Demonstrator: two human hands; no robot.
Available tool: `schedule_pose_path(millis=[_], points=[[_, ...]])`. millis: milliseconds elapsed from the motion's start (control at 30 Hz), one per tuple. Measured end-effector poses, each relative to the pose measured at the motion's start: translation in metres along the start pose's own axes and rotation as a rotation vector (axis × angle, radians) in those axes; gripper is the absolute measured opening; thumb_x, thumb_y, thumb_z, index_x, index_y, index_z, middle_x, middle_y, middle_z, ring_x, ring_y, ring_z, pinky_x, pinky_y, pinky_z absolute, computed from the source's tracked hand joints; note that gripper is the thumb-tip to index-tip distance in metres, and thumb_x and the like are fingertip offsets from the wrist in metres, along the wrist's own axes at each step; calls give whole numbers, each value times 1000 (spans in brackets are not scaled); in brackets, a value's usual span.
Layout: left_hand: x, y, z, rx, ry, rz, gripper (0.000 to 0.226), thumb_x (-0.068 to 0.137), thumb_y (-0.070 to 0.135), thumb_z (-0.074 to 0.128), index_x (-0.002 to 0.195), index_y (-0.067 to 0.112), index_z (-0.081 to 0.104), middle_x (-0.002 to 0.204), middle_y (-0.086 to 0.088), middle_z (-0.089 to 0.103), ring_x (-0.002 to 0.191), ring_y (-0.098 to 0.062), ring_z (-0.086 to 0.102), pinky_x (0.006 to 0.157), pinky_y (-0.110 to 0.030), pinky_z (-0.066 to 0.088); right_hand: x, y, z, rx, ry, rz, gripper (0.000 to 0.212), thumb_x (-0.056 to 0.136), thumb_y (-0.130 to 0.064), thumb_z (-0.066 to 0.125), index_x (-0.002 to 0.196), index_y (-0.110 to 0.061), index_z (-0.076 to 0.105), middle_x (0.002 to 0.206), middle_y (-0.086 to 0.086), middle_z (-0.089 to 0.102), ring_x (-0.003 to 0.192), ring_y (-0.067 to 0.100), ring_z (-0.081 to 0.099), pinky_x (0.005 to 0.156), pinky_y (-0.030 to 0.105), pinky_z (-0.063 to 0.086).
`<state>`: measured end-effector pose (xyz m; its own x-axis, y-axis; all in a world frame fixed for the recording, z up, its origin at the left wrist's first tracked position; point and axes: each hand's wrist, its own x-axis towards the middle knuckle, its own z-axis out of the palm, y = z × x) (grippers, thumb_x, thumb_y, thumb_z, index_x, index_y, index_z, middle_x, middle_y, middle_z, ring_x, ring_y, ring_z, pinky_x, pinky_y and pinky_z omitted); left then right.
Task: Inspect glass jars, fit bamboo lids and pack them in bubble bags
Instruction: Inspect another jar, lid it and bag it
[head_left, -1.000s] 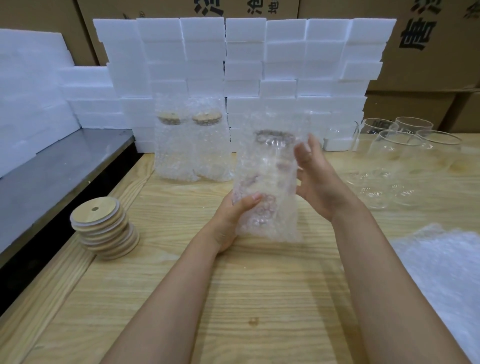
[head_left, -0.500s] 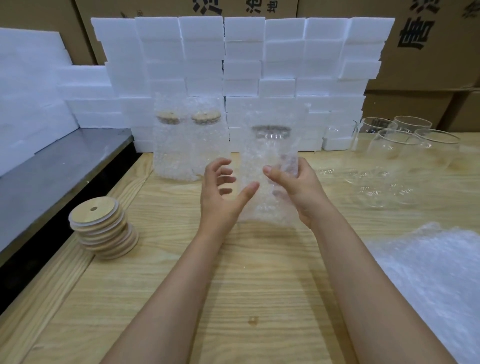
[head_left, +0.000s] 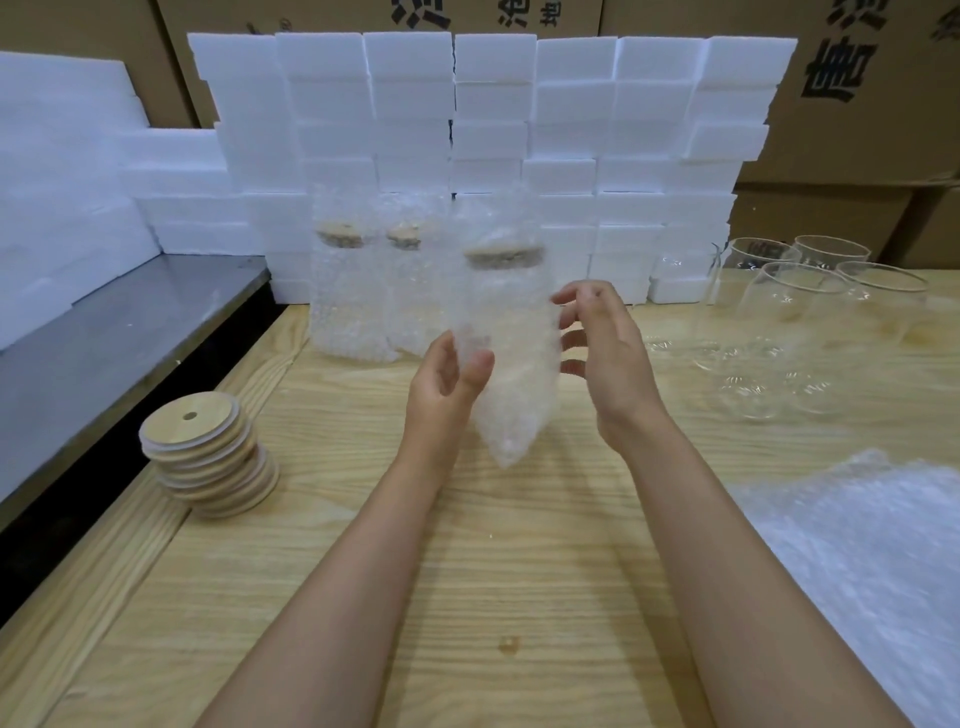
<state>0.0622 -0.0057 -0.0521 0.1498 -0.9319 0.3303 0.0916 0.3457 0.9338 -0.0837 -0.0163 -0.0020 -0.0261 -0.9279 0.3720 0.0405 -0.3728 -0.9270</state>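
Motion-blurred, left hand (head_left: 441, 387) seemingly grips bagged jar (head_left: 506, 322); fingertips hidden behind.

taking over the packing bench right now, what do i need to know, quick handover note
Hands: left hand grips the bagged jar, thumb on the bag's front; right hand open beside it, fingers spread, contact unclear.
Done: its bamboo lid is on; two packed jars stand by the foam blocks.
Left: set this one down, then lid and bag the empty glass jars at right, from the lid stack at left and bubble bags near right.
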Motion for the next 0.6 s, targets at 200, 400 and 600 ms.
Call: schedule_pose_path(millis=[200, 400, 600], points=[[1, 2, -6, -97, -29, -97, 84, 55, 44, 77, 124, 1, 56, 110, -16, 67, 100, -27, 67, 85, -45, 55, -4, 2, -4, 19, -295, -74, 14, 81, -13, 68, 87, -23, 61, 75, -5, 49, 67, 11, 49, 62, 26, 47], [0, 6, -6, -160, -120, -80, 82, 65, 39, 68, 128, -10, 50, 124, -32, 58, 116, -41, 59, 98, -48, 49, -7, 10, -4, -185, -320, 89, 91, 61, -34, 84, 132, -37, 29, 125, -2, 45, 106, 8, 54, 89, 29, 48], [1, 0, -11, -196, -234, -161, 80, 67, 37, 74, 133, -3, 50, 130, -29, 56, 121, -43, 55, 104, -59, 40, -17, 32, 3, 24, -418, 83, 78, 73, 1, 78, 127, -35, 35, 120, -4, 62, 107, 6, 64, 79, 18, 52]])
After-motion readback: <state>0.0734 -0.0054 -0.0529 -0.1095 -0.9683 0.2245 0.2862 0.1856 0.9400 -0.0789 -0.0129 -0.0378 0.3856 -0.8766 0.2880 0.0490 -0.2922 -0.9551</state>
